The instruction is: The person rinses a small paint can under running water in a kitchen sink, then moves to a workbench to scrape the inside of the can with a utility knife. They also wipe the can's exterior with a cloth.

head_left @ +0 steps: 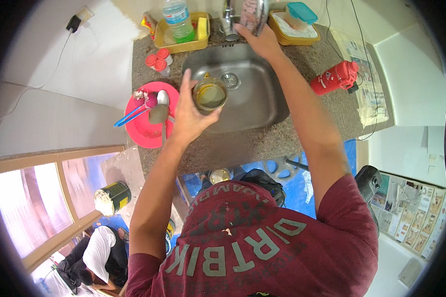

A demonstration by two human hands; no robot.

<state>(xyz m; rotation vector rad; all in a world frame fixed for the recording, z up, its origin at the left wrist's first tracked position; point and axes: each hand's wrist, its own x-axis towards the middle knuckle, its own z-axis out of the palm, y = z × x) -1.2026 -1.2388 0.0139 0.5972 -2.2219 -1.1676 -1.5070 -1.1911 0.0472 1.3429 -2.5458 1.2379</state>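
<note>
This is looking like a kitchen: a steel sink is sitting in a counter, a faucet is standing at its far side, spoons are lying on a red plate at left, and a sponge is resting in a far tray.

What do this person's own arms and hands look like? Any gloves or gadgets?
The left hand and right hand are bare: no gloves, watch or cables show. Short dark red sleeves leave the forearms uncovered; the T-shirt they belong to has large greyish lettering.
</note>
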